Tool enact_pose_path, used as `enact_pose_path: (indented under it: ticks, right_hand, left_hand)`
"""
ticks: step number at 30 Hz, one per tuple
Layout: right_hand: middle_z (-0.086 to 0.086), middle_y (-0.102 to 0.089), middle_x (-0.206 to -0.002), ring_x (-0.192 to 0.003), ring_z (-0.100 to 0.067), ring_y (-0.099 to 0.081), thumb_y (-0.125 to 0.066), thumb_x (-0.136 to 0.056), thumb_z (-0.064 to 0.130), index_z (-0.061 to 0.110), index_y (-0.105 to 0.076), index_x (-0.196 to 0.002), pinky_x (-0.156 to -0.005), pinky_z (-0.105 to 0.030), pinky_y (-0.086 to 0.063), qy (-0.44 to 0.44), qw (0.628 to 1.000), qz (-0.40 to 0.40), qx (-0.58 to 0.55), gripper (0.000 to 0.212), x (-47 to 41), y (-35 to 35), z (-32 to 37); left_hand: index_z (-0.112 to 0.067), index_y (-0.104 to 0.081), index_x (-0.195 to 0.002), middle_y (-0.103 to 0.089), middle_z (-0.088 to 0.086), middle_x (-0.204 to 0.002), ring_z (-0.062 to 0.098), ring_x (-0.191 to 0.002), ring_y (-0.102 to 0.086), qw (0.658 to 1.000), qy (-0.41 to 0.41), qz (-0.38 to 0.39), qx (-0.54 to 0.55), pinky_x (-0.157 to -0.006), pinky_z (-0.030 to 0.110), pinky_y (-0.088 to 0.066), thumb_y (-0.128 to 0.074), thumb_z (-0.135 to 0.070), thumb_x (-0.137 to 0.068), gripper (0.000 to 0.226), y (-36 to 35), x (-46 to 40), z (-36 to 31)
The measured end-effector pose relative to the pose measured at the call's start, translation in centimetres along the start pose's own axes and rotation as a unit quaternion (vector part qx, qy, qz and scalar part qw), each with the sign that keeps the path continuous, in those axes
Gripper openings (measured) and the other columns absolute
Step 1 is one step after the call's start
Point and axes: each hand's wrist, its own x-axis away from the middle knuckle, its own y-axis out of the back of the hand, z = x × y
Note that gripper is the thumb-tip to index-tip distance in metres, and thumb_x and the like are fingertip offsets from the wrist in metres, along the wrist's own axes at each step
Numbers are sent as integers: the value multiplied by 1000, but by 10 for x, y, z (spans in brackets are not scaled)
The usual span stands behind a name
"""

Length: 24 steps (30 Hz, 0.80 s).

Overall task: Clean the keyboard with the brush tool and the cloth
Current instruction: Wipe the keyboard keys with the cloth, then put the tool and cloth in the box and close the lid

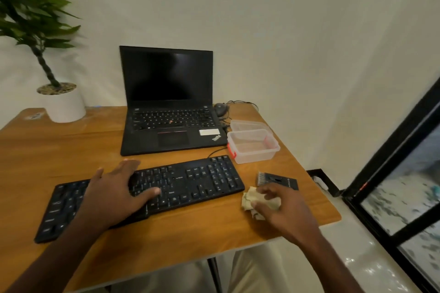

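Observation:
A black keyboard (190, 183) lies slanted across the wooden table (71, 150), its right end farther from me. My left hand (112, 192) rests flat on its left-middle keys, fingers spread. Just right of the keyboard, my right hand (281, 209) grips a crumpled pale yellow cloth (250, 200), which sits on the table. The black brush tool (276, 179) lies flat on the table behind that hand, bristles pointing left.
An open black laptop (169, 102) stands behind the keyboard. A clear plastic box (252, 147) and its lid (247, 125) sit to the laptop's right, with a mouse (220, 109) and cables. A potted plant (62, 104) stands at the back left. The table's right edge is near a dark-framed glass door (392, 185).

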Motion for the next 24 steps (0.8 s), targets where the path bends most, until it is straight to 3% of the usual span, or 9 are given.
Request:
enact_pose_path:
  ticks: [2, 4, 6, 11, 14, 17, 20, 24]
  right_hand:
    - [14, -69, -104, -95, 1, -62, -75, -86, 44, 30, -68, -114, -80, -21, -49, 0, 999, -52, 4, 32, -11, 1, 6]
    - [9, -71, -107, -96, -2, -64, -72, -90, 40, 24, -67, -116, -82, -21, -51, 62, 998, -2, -10, 31, -48, -47, 61]
    - [5, -72, -110, -97, -6, -64, -70, -92, 36, 23, -65, -118, -85, -26, -53, 57, 998, 14, -16, 30, -59, -52, 68]
    - [-1, -67, -123, -94, -8, -57, -72, -91, 36, 23, -57, -122, -69, -18, -45, 8, 998, 55, 26, 37, -77, -49, 57]
    - [-1, -63, -129, -103, -12, -58, -80, -82, 40, 27, -51, -121, -81, -27, -49, 8, 992, 124, 31, 51, -84, -53, 63]
    - [6, -60, -127, -112, -14, -58, -90, -67, 41, 31, -46, -124, -96, -36, -52, 17, 985, 164, 47, 73, -85, -58, 60]
    - [14, -57, -116, -111, -12, -58, -93, -62, 32, 32, -44, -126, -95, -34, -51, 36, 986, 156, 33, 81, -84, -61, 57]
    - [12, -59, -116, -106, -10, -61, -94, -61, 19, 33, -46, -116, -86, -26, -53, 42, 991, 127, -25, 74, -90, -63, 51]
  left_hand:
    - [-16, -59, -132, -72, 16, -108, 35, -91, -68, 991, 50, -98, 75, -75, 43, -53, -62, -72, -77, 78, 8, 7, 9]
    - [-13, -66, -120, -73, 17, -97, 37, -81, -68, 965, 195, -169, 41, -63, 37, -51, -65, -56, -84, 56, 40, 39, 83]
    - [-12, -66, -109, -72, 17, -96, 39, -83, -66, 952, 234, -193, 42, -64, 39, -50, -65, -48, -88, 42, 41, 50, 108]
    - [-1, -65, -115, -68, 19, -105, 35, -91, -63, 946, 302, -63, 102, -69, 38, -47, -53, -51, -96, 55, 22, 48, 120]
    - [-5, -68, -94, -64, 9, -82, 24, -75, -59, 927, 332, -17, 175, -65, 35, -46, -46, -49, -100, 49, 25, 46, 122]
    - [-4, -67, -82, -63, 12, -78, 27, -72, -58, 909, 353, 2, 223, -66, 36, -46, -45, -50, -100, 54, 28, 37, 115]
    - [1, -63, -75, -63, 18, -78, 31, -72, -59, 894, 371, -2, 253, -60, 34, -40, -45, -52, -99, 61, 28, 27, 116]
    - [4, -61, -78, -65, 23, -85, 37, -77, -62, 882, 378, -13, 283, -66, 38, -43, -47, -56, -97, 64, 24, 14, 121]
